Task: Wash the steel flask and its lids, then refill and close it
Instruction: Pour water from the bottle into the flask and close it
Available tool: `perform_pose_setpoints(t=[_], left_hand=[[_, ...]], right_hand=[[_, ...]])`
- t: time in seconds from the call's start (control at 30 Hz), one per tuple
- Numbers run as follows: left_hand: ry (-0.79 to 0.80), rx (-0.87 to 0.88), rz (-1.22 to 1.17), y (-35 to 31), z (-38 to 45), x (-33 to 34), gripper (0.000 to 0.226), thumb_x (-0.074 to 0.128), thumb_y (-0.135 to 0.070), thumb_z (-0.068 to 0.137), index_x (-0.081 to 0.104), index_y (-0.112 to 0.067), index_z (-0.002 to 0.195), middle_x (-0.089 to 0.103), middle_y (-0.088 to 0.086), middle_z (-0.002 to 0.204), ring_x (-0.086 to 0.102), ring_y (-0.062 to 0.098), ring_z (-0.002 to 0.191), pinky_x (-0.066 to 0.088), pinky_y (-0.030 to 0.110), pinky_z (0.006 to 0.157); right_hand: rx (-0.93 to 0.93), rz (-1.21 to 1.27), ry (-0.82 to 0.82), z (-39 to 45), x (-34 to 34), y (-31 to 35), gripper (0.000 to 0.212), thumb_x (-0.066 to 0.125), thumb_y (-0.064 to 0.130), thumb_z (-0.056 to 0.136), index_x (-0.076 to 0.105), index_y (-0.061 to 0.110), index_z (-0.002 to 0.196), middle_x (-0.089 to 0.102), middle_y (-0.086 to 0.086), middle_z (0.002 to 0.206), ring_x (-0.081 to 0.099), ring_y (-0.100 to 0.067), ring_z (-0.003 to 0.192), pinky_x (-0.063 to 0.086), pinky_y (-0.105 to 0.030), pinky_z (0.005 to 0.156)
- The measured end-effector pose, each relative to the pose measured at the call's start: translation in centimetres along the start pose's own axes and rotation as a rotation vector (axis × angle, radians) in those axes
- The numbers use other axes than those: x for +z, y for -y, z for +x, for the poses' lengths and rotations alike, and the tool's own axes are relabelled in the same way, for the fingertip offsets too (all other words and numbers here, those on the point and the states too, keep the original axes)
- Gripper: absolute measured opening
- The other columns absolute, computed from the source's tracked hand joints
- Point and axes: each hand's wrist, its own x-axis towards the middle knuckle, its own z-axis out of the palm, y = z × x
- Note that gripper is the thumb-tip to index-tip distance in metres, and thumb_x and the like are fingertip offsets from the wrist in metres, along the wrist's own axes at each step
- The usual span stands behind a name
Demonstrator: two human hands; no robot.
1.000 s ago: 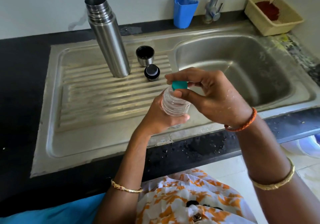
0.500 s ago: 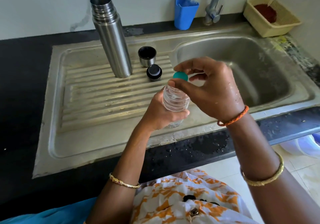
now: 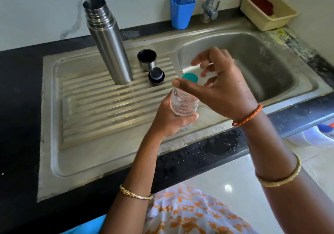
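Over the sink's [image 3: 307, 82] drainboard edge, my left hand [image 3: 171, 120] has its grip wrapped round the clear plastic bottle [image 3: 183, 103], held upright. Right hand [image 3: 222, 89]: a second ago the grip was closed tight over the teal cap [image 3: 190, 76], now the fingers are fanned out and blurred, only the thumb touching the cap's near side, so I read this as a re-grip mid-twist. Can't tell if the cap is free of the thread yet; it sits on the neck. Steel flask [image 3: 110, 46] stands upright and open on the drainboard ribs, cup lid [image 3: 146, 59] mouth-up just beside it, black stopper [image 3: 156, 76] next to that, nearer me. Flask and lids look washed, so judgement: we're at refill. Next: cap off, pour into the flask mouth, then stopper, then cup. Blue tumbler [image 3: 181, 11], tap [image 3: 210, 4], yellow basket [image 3: 269, 18] at the back of the worktop, not involved.
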Motion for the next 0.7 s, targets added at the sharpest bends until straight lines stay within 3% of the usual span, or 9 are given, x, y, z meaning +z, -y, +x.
perform_pose_setpoints(t=[0.07, 0.13, 0.23, 0.4, 0.5, 0.63, 0.7], left_hand=[[-0.004, 0.0, -0.001, -0.1, -0.2, 0.0, 0.056, 0.08, -0.025, 0.06, 0.06, -0.001, 0.106, 0.069, 0.011, 0.096, 0.068, 0.022, 0.087, 0.056, 0.032, 0.078], [0.008, -0.006, 0.006, -0.2, -0.1, 0.1, 0.051, 0.08, -0.022, 0.06, 0.059, -0.006, 0.103, 0.069, 0.008, 0.093, 0.068, 0.019, 0.085, 0.054, 0.028, 0.076], [0.01, -0.03, 0.019, -0.2, -0.1, 0.2, 0.046, 0.08, -0.013, 0.061, 0.059, -0.008, 0.101, 0.067, 0.001, 0.089, 0.066, 0.011, 0.08, 0.052, 0.022, 0.072], [-0.001, -0.049, 0.023, -0.2, -0.2, 0.0, 0.054, 0.081, -0.016, 0.061, 0.06, 0.0, 0.107, 0.069, 0.007, 0.094, 0.068, 0.019, 0.085, 0.056, 0.03, 0.077], [0.004, -0.055, 0.016, -0.4, -0.3, 0.1, 0.056, 0.081, -0.015, 0.061, 0.06, 0.001, 0.111, 0.068, 0.004, 0.095, 0.068, 0.014, 0.086, 0.054, 0.024, 0.077], [0.002, -0.08, 0.008, -0.4, -0.1, 0.1, 0.061, 0.081, -0.013, 0.062, 0.059, 0.001, 0.116, 0.07, 0.009, 0.102, 0.068, 0.016, 0.091, 0.054, 0.024, 0.08], [0.002, -0.107, -0.004, -0.3, 0.0, 0.0, 0.059, 0.082, -0.012, 0.061, 0.06, -0.001, 0.114, 0.071, 0.007, 0.101, 0.068, 0.016, 0.09, 0.054, 0.025, 0.08]], right_hand=[[-0.031, -0.061, -0.069, -0.1, 0.3, 0.1, 0.04, 0.074, 0.052, 0.071, 0.056, 0.021, 0.088, 0.056, -0.001, 0.086, 0.055, -0.012, 0.072, 0.047, -0.018, 0.06], [-0.042, -0.047, -0.097, -0.3, 0.2, 0.2, 0.032, 0.076, 0.043, 0.073, 0.061, 0.018, 0.086, 0.059, -0.001, 0.08, 0.056, -0.015, 0.07, 0.047, -0.022, 0.059], [-0.062, -0.044, -0.009, -0.4, -0.6, 0.6, 0.023, 0.074, 0.028, 0.077, 0.068, 0.02, 0.097, 0.06, 0.006, 0.089, 0.059, -0.007, 0.077, 0.048, -0.015, 0.066], [-0.077, 0.031, 0.197, 0.2, -1.6, 1.1, 0.035, 0.062, 0.001, 0.084, 0.065, 0.021, 0.111, 0.063, 0.011, 0.106, 0.06, -0.007, 0.098, 0.054, -0.021, 0.08], [-0.078, 0.239, 0.212, 0.5, -1.9, 0.6, 0.033, 0.062, 0.002, 0.084, 0.062, 0.017, 0.113, 0.065, 0.002, 0.111, 0.062, -0.014, 0.1, 0.055, -0.031, 0.085], [0.005, 0.534, 0.168, 0.2, -2.4, -0.7, 0.034, 0.062, 0.008, 0.081, 0.058, 0.007, 0.115, 0.061, -0.017, 0.107, 0.061, -0.013, 0.087, 0.05, -0.021, 0.083], [0.094, 0.604, 0.119, -0.1, -2.3, -2.2, 0.031, 0.066, 0.006, 0.082, 0.059, 0.007, 0.112, 0.061, -0.013, 0.098, 0.062, -0.011, 0.081, 0.052, -0.019, 0.079]])
